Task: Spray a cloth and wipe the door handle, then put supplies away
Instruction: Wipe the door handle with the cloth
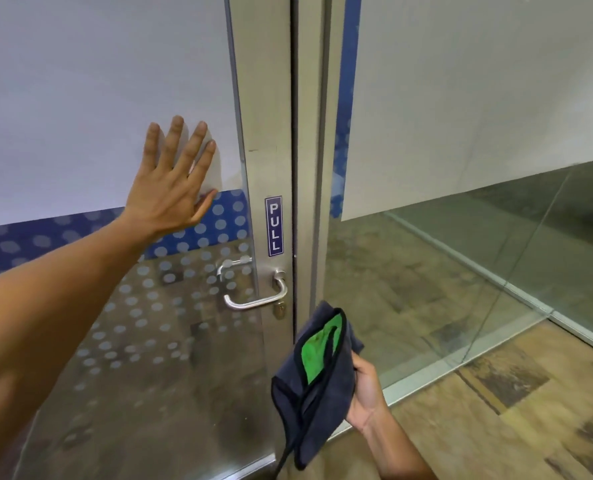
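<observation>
Brushed metal door handle (255,295) sits on the door stile just below the blue PULL sign (274,226), a lever running toward 9 o'clock from its pivot, with a small brass keyhole (280,309) just under the pivot. The right hand (366,393) is closed on a dark grey cloth (314,382) with a green inner face, holding it bunched at about 5 o'clock from the handle, near but not touching it. The left hand (174,188) is spread flat, fingers released, against the frosted glass of the door (97,98) at roughly 11 o'clock from the handle, apparently bracing the panel.

No spray bottle is in view, and whether the cloth is damp cannot be told, so my reading is that the work stands at the wiping step with the wipe itself not yet begun. The next move calls for carrying the cloth up toward 11 o'clock, wrapping it round the lever, and rubbing along its length and round the pivot while the braced palm keeps the door from swinging.

A second handle (232,265) shows through the glass on the far side. At 3 o'clock stands a fixed glass partition (461,271) over wood-pattern floor (513,393). Nothing lies between cloth and lever; the loose hanging tail of the cloth could snag
</observation>
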Demonstrator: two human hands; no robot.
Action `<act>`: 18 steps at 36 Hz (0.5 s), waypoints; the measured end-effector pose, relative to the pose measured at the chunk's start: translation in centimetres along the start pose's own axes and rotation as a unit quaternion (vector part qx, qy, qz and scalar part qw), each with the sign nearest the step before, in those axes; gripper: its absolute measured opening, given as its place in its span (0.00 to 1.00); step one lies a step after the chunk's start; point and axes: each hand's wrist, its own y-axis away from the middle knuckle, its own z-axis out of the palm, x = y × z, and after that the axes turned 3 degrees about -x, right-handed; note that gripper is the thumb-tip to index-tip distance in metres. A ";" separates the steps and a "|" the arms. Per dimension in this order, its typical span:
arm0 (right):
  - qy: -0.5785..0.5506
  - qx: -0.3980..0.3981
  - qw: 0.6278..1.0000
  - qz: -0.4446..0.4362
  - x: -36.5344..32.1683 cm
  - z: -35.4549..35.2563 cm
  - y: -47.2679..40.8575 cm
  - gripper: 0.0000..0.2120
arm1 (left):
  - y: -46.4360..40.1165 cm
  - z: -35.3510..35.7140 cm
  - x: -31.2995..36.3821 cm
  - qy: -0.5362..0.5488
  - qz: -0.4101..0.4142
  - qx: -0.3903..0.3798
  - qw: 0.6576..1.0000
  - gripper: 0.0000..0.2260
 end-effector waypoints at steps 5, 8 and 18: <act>0.010 0.005 1.000 -0.022 -1.0 -0.6 1.7 0.14 | 3.3 -0.5 5.6 0.101 -0.033 -0.022 0.994 0.35; 0.014 0.013 0.999 -0.037 -1.1 -0.7 2.5 0.14 | 6.1 -0.9 11.6 0.223 -0.034 -0.040 0.973 0.31; -0.016 0.032 0.995 -0.088 -1.2 -2.6 5.8 0.17 | 10.1 -5.3 26.4 0.702 -0.093 -0.366 0.604 0.26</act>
